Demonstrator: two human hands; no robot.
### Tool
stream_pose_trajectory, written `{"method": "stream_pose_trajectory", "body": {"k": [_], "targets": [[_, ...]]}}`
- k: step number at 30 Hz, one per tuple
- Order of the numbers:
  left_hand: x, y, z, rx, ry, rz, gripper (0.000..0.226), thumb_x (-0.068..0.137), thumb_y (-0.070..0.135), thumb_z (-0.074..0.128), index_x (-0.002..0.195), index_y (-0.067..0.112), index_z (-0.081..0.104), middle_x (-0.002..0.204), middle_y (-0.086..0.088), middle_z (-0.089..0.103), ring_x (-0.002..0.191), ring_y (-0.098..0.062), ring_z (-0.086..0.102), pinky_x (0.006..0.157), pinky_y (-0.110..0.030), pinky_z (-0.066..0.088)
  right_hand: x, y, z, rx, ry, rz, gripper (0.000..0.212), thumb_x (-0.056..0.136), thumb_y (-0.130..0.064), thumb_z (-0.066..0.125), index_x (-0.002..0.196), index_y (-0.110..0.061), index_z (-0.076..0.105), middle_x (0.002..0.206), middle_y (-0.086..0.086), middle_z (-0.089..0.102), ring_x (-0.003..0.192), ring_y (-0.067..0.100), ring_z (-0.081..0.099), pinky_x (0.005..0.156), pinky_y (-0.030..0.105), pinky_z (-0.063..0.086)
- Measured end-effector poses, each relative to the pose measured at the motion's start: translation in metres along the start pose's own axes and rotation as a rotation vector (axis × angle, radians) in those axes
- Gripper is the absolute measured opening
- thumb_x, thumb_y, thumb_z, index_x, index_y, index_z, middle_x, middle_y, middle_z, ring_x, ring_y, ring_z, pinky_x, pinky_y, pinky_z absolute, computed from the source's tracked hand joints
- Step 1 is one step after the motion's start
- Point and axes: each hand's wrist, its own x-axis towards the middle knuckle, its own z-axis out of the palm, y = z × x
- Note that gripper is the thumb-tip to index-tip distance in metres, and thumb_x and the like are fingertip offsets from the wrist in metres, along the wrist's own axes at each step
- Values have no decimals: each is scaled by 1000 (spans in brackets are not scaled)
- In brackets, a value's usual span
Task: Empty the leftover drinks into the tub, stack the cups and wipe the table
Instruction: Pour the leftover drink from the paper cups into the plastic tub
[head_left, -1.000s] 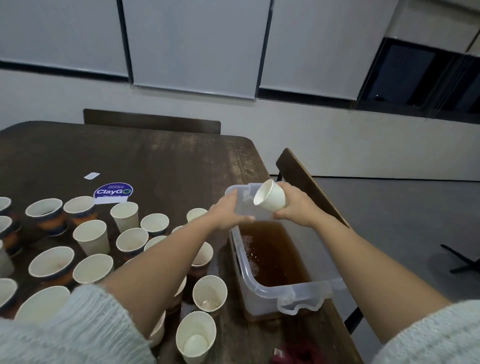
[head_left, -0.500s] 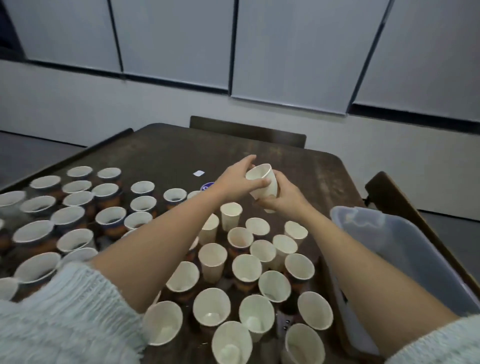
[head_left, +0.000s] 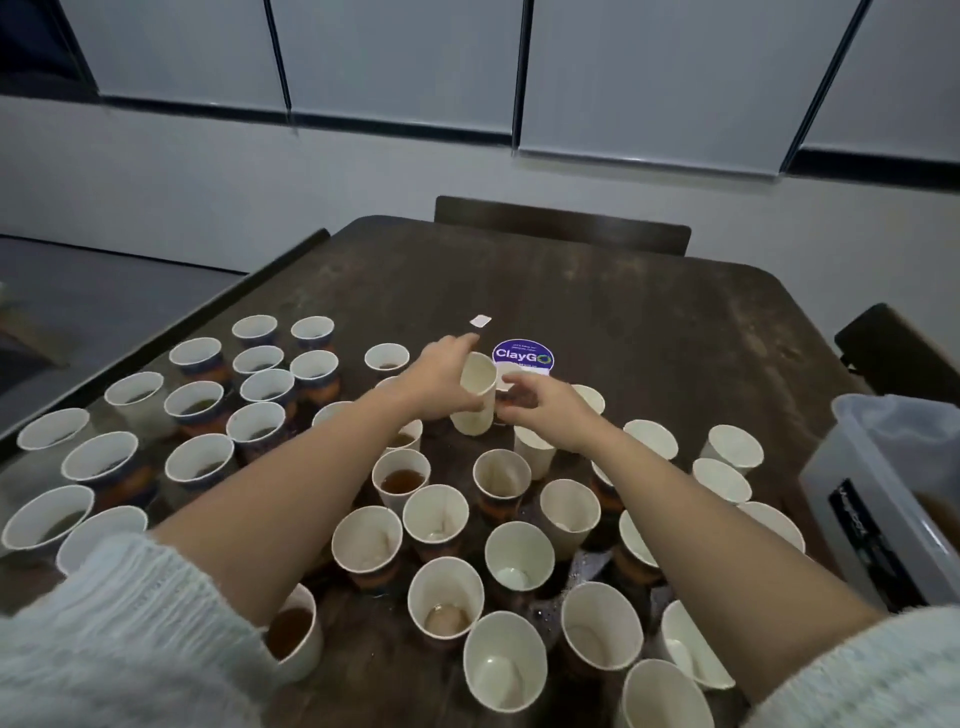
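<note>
My left hand (head_left: 439, 382) grips an empty white paper cup (head_left: 474, 397), held upright just above the dark wooden table (head_left: 649, 322). My right hand (head_left: 548, 413) is right beside it, thumb and fingers spread loosely on either side of a dark-banded cup (head_left: 513, 397) standing on the table. Several paper cups cover the near half of the table. Some hold brown drink, such as one (head_left: 401, 475) between my forearms and one (head_left: 288, 631) under my left arm; others look nearly empty, like one (head_left: 501, 660) at the front. The clear plastic tub (head_left: 878, 447) stands at the right edge.
A round purple ClayGo sticker (head_left: 523, 356) and a small white tag (head_left: 480, 320) lie beyond my hands on bare tabletop. Chair backs stand at the far side (head_left: 561, 223) and at the right (head_left: 898, 353). A dark bench edge (head_left: 171, 332) runs along the left.
The cup was tipped over the tub by my right hand, then carried left over the cups. My left hand now holds it and my right hand has let go. My view swung left.
</note>
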Motion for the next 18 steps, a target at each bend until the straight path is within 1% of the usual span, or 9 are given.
{"method": "stream_pose_trajectory", "body": {"k": [3,5,8,11,13,16,18], "targets": [[8,-28,20,31,-77,-16,89,78,25,77,150,15,25,150,-9,33,137,-27,33,110,-39,34,11,8,19,-141,-50,27,48,93,-22,62,139,-16,52,136,4,58,125,21,53,98,28,41],[14,-41,35,53,-137,-7,89,79,25,76,150,15,24,152,-8,31,138,-27,32,111,-39,34,15,14,29,-242,-81,38,46,95,-24,60,140,-15,52,140,5,54,129,23,49,102,29,37],[22,-57,53,93,-203,12,92,78,25,76,151,14,22,154,-8,30,139,-26,33,112,-39,33,20,25,42,-363,-129,28,42,97,-23,56,137,-12,54,137,10,55,127,24,47,103,29,34],[24,-67,67,162,-262,27,91,81,30,74,152,16,19,156,-6,28,140,-25,31,112,-43,32,21,34,52,-411,-166,43,39,94,-17,54,133,-11,58,133,11,57,124,26,49,103,33,37],[24,-70,73,205,-297,48,91,83,35,71,153,18,17,157,-4,25,141,-24,29,114,-45,27,21,37,56,-437,-168,34,40,92,-15,54,132,-12,60,132,12,58,123,29,50,103,35,39],[23,-75,75,214,-320,97,89,85,42,68,153,19,16,159,-2,20,145,-21,21,116,-45,20,19,38,60,-472,-174,14,38,93,-17,54,131,-13,61,130,10,58,120,29,51,102,38,40],[20,-81,70,189,-303,139,83,88,42,64,153,20,17,159,-1,19,145,-20,19,118,-44,20,21,38,63,-473,-154,-4,36,94,-17,53,128,-13,63,128,9,59,119,28,52,102,39,41]]}}
